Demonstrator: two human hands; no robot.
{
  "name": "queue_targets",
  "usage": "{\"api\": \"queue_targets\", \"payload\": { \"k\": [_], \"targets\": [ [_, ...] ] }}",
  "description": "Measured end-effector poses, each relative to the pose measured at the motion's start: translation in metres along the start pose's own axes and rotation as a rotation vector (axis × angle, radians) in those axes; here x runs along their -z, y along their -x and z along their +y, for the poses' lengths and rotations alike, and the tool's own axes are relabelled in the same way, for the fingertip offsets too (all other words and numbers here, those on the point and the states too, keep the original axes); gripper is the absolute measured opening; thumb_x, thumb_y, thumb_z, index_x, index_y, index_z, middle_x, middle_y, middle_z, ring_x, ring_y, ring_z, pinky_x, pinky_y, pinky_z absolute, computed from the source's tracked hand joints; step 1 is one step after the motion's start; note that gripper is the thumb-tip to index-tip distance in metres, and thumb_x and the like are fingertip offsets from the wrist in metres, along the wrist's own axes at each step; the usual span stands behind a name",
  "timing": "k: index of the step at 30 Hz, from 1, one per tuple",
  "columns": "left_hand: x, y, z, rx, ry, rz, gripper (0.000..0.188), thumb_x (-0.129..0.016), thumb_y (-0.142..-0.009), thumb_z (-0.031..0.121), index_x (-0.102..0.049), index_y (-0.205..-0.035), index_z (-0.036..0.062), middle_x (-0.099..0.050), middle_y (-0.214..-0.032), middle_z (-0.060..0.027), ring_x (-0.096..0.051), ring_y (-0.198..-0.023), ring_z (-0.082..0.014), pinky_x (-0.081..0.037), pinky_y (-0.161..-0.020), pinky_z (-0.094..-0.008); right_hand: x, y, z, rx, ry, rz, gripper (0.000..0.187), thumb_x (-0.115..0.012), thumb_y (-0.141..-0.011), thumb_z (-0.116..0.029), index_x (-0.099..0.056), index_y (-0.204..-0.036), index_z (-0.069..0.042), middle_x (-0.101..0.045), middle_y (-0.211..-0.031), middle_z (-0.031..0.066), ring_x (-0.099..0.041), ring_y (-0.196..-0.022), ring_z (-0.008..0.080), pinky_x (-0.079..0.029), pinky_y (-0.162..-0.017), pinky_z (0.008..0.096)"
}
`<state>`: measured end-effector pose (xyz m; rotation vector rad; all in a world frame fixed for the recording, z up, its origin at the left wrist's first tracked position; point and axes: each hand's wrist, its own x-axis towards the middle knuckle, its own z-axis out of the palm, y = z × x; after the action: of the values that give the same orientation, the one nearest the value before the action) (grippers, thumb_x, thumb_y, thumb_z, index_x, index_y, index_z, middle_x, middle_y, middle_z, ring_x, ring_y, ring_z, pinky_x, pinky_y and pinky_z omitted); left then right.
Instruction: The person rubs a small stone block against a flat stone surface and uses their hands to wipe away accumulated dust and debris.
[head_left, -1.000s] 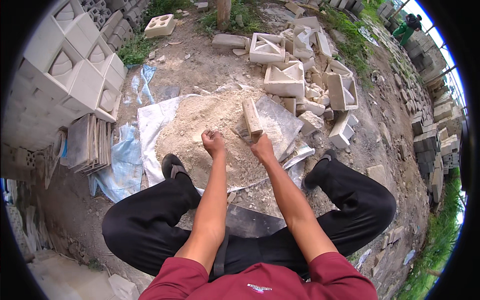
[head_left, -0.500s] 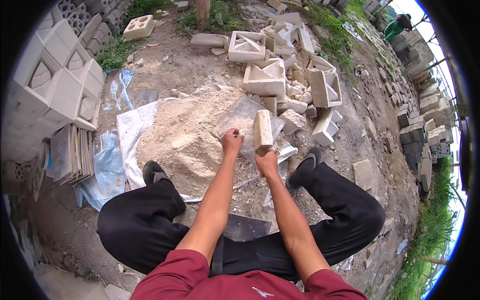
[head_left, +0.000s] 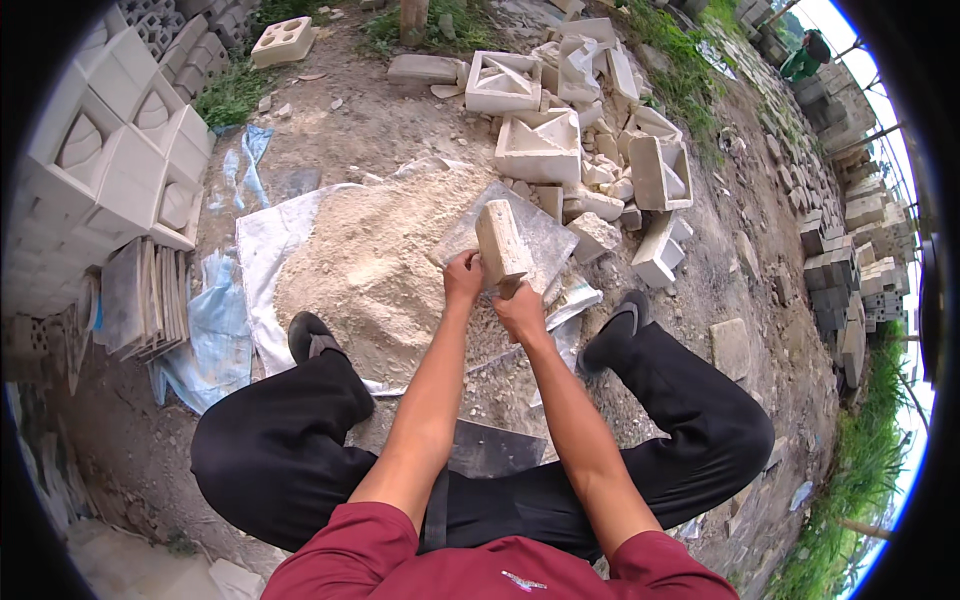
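A wooden mallet with a pale, block-shaped head (head_left: 503, 240) is in my right hand (head_left: 520, 312), whose fingers wrap round its short handle. The mallet head tilts up and to the left over a flat grey slab (head_left: 548, 242). My left hand (head_left: 462, 278) is closed at the slab's left edge, close beside the mallet head. What its fingers hold, if anything, is too small or hidden to make out. Left of the slab lies a heap of pale crushed grit (head_left: 365, 255), spread over a white sack (head_left: 262, 235).
Broken pale blocks (head_left: 538, 146) and rubble pile up beyond the slab. Moulded blocks (head_left: 125, 150) are stacked at the left, above leaning thin boards (head_left: 150, 300). A dark plate (head_left: 495, 450) lies between my legs. Another person (head_left: 805, 58) is far off at the upper right.
The mallet has swung a little to the left and its head now tilts leftward, closer to my left hand. My left hand stays at the slab's edge. The view has shifted slightly.
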<state>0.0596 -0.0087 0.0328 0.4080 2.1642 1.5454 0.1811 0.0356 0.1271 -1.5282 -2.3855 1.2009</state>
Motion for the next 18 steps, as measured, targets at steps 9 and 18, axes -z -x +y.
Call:
{"api": "queue_targets", "payload": {
  "k": [9, 18],
  "targets": [
    [-0.006, 0.015, 0.008, -0.032, -0.056, -0.029, 0.045, -0.042, -0.095, 0.034, -0.064, -0.11, -0.0033, -0.064, -0.104, -0.0276, -0.059, -0.102, -0.0444, -0.046, -0.09, -0.0443, -0.003, 0.001, -0.007, 0.037, -0.127, 0.236, 0.049, -0.068, -0.072, -0.027, -0.06, -0.105, 0.008, -0.066, -0.09, 0.0313, -0.065, -0.09, 0.0447, -0.052, -0.079, 0.0445],
    [-0.029, 0.017, -0.006, 0.11, 0.175, -0.036, 0.085, -0.018, -0.095, 0.066, -0.051, -0.131, -0.0036, -0.054, -0.126, -0.0306, -0.047, -0.124, -0.0433, -0.038, -0.104, -0.0413, 0.01, -0.001, 0.0, -0.065, -0.047, -0.033, 0.05, -0.069, -0.072, -0.026, -0.06, -0.108, 0.008, -0.067, -0.095, 0.0286, -0.067, -0.091, 0.0387, -0.054, -0.079, 0.0414]
  ]
}}
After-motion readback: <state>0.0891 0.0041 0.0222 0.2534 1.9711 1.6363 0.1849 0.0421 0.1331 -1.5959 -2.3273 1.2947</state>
